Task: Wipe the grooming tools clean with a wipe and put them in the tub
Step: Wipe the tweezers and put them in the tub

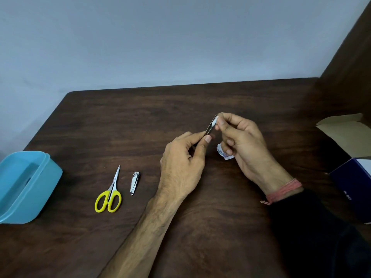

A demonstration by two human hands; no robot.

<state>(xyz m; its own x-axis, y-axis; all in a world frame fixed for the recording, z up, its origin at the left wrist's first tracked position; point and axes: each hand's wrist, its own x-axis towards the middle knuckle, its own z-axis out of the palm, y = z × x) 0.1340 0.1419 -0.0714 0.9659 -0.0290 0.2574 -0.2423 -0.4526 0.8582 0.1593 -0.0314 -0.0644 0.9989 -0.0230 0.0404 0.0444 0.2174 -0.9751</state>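
My left hand [183,165] pinches the lower end of a slim metal tool, likely tweezers [209,130], held tilted above the table. My right hand [244,145] pinches a small white wipe [214,122] around the tool's upper tip, and its lower fingers hold a torn printed sachet [223,154]. Yellow-handled scissors [110,192] and a silver nail clipper [134,183] lie side by side on the table, left of my left hand. The blue tub [43,189] stands open at the table's left edge.
The dark wooden table [140,121] meets a pale wall behind. An open cardboard flap [345,127] and a dark blue box [353,183] sit at the right edge. A red thread band circles my right wrist.
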